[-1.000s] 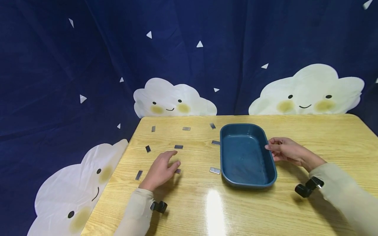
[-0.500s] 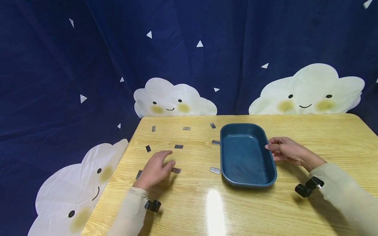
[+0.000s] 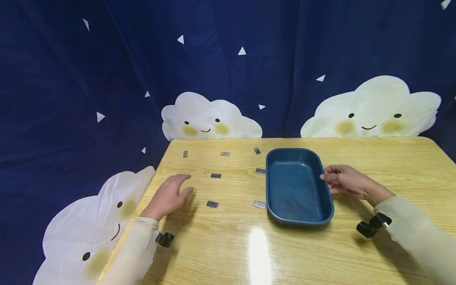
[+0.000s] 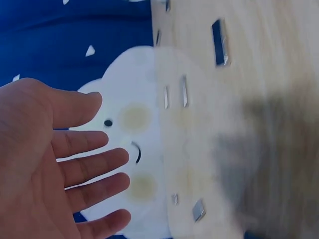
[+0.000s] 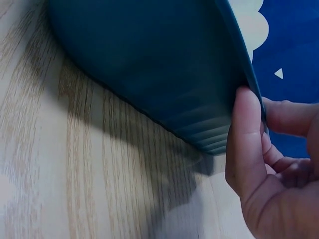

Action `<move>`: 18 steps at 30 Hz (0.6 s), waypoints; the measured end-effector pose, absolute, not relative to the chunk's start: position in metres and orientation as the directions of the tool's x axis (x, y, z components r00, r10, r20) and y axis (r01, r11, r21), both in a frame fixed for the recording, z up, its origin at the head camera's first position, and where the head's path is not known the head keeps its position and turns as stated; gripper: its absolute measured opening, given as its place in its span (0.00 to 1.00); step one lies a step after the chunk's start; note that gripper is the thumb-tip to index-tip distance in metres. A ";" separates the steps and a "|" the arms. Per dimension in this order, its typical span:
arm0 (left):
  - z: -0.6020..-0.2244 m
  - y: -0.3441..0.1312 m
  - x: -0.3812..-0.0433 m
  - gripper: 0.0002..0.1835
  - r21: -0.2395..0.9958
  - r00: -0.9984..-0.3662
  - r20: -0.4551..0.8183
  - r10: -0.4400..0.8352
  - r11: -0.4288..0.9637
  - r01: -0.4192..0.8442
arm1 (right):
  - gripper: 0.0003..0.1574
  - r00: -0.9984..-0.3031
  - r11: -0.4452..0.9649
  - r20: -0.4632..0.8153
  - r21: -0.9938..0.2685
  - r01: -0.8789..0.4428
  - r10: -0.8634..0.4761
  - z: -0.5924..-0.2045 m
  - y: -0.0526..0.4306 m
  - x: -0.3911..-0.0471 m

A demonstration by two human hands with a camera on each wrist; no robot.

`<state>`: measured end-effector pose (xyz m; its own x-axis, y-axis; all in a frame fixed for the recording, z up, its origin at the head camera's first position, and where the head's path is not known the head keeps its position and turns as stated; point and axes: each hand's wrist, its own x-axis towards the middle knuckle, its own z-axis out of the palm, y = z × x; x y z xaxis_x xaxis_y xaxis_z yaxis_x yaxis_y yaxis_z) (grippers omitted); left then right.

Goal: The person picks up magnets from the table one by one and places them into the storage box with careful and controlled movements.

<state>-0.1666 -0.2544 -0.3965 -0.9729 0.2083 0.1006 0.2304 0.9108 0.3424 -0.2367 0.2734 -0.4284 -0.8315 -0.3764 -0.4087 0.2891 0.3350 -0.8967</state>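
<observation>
My left hand [image 3: 169,196] hovers at the left part of the table, fingers extended and thumb apart. Its palm and spread fingers show in the left wrist view, with nothing in them. Right of that hand lie small flat metal rectangles, among them a dark piece [image 3: 212,204] and one farther back [image 3: 215,175]. With thumb and fingers, my right hand [image 3: 343,181] pinches the right rim of a deep blue plastic tub [image 3: 297,190]. The right wrist view shows thumb and fingers on either side of the tub's wall [image 5: 164,64]. No objects show inside the tub.
Along the back lie more metal rectangles, at the far left [image 3: 185,154], the middle [image 3: 225,154] and near the tub [image 3: 257,150]. A bright piece [image 3: 259,204] lies just left of the tub. A dark blue curtain [image 3: 221,71] with clouds borders the wooden table [image 3: 221,245].
My left hand has moved left, away from the tub, uncovering one dark metal rectangle and now covering two others at the left. The right hand and the tub have stayed in place.
</observation>
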 end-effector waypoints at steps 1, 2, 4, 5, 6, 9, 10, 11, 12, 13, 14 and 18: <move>-0.394 -0.257 -0.169 0.25 0.342 -0.972 0.103 0.210 0.910 0.233 | 0.11 -0.832 0.337 -0.407 -0.897 0.286 -0.378 -0.429 0.275 -0.236; -0.392 -0.259 -0.171 0.24 0.343 -0.971 0.108 0.213 0.909 0.237 | 0.11 -0.832 0.338 -0.405 -0.898 0.283 -0.378 -0.429 0.277 -0.235; -0.388 -0.262 -0.177 0.24 0.343 -0.969 0.117 0.219 0.907 0.246 | 0.10 -0.835 0.342 -0.401 -0.898 0.277 -0.376 -0.429 0.282 -0.232; -0.386 -0.264 -0.179 0.23 0.344 -0.968 0.121 0.220 0.906 0.249 | 0.09 -0.837 0.344 -0.399 -0.898 0.274 -0.374 -0.429 0.284 -0.231; -0.385 -0.266 -0.181 0.23 0.344 -0.968 0.125 0.220 0.905 0.250 | 0.09 -0.839 0.345 -0.398 -0.898 0.273 -0.372 -0.429 0.286 -0.230; -0.381 -0.277 -0.184 0.23 0.360 -0.976 0.121 0.182 0.908 0.214 | 0.10 -0.837 0.339 -0.397 -0.900 0.275 -0.376 -0.430 0.286 -0.231; -0.381 -0.281 -0.183 0.23 0.366 -0.979 0.118 0.168 0.909 0.200 | 0.10 -0.835 0.335 -0.397 -0.901 0.276 -0.380 -0.430 0.285 -0.232; -0.380 -0.285 -0.182 0.23 0.367 -0.981 0.116 0.154 0.911 0.186 | 0.10 -0.834 0.331 -0.399 -0.901 0.279 -0.382 -0.430 0.283 -0.233; -0.380 -0.290 -0.181 0.22 0.368 -0.983 0.112 0.146 0.913 0.178 | 0.10 -0.832 0.329 -0.400 -0.901 0.281 -0.385 -0.430 0.281 -0.234; -0.381 -0.294 -0.179 0.22 0.372 -0.985 0.106 0.136 0.913 0.166 | 0.10 -0.831 0.326 -0.402 -0.901 0.285 -0.384 -0.430 0.279 -0.235; -0.381 -0.297 -0.178 0.22 0.368 -0.985 0.105 0.134 0.915 0.163 | 0.10 -0.831 0.325 -0.403 -0.901 0.287 -0.385 -0.430 0.277 -0.236; -0.385 -0.307 -0.172 0.19 0.355 -0.985 0.112 0.135 0.920 0.166 | 0.09 -0.829 0.325 -0.409 -0.899 0.294 -0.381 -0.429 0.272 -0.239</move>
